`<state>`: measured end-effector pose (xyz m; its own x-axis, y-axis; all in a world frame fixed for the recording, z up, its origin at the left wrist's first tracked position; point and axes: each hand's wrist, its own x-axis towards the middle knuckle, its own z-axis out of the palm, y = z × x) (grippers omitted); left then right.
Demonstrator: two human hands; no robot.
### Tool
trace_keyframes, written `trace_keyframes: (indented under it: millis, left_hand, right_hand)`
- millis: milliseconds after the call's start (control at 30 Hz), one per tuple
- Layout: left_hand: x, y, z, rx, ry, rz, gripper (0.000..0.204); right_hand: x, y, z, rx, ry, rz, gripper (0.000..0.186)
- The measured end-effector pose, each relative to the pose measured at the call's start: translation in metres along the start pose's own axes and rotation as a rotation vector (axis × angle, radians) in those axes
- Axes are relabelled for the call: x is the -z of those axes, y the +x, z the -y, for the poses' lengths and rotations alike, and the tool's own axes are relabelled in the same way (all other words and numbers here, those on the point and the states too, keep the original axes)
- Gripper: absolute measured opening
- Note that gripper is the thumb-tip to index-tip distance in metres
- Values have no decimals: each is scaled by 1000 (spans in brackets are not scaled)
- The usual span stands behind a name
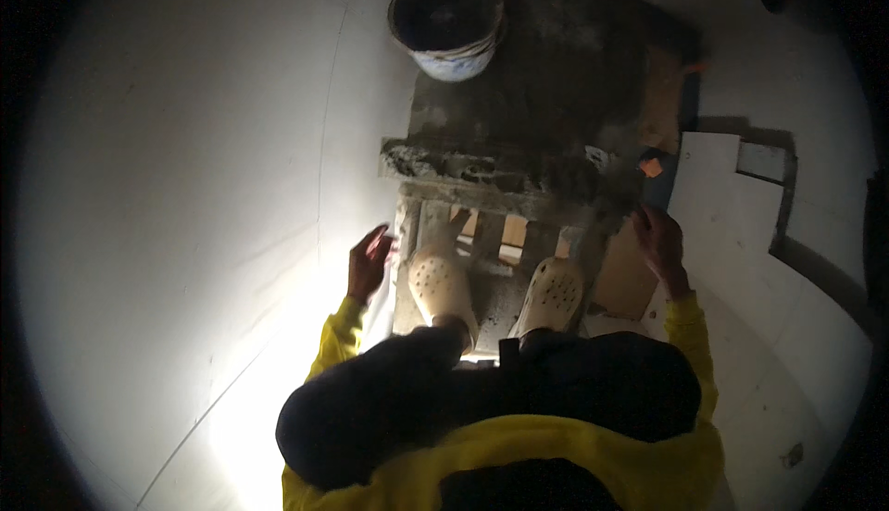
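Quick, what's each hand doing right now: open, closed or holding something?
Left hand: partly open, nothing visible in it.
Right hand: fingers bent; whether it holds anything cannot be told.

"Where's it brightest?"
"Lower left: the pale surface [185,196] burns out to white beside the yellow sleeve [335,340]."
"And elsewhere?"
"Dim. The bucket [458,65] is nearly black inside, the dark trousers [574,377] lose detail, and shadow edges the cut-out board [727,201]."
"Sharp?"
"Not very. The hands [658,241] look soft, long lines bow, and the corners fall to black."
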<state>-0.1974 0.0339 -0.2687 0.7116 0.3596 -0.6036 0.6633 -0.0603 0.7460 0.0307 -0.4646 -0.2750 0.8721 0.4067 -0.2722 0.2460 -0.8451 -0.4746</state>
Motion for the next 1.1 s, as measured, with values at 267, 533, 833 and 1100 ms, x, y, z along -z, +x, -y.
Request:
trace_keyframes:
  millis: [267, 533, 833, 1100]
  left_hand:
    - [18, -56, 15, 99, -58, -187, 47]
    - [18, -71, 15, 128, -126, -217, 47]
    - [14, -52, 21, 72, -137, -160, 49]
    - [19, -27, 35, -30, -92, -183, 47]
  right_hand:
    - [13, 199, -47, 400, -599, -184, 34]
    - [37, 305, -47, 655, -754, -375, 44]
    - [-6, 247, -19, 63, 123, 251, 15]
    - [-19, 156, 30, -153, 850, 308, 31]
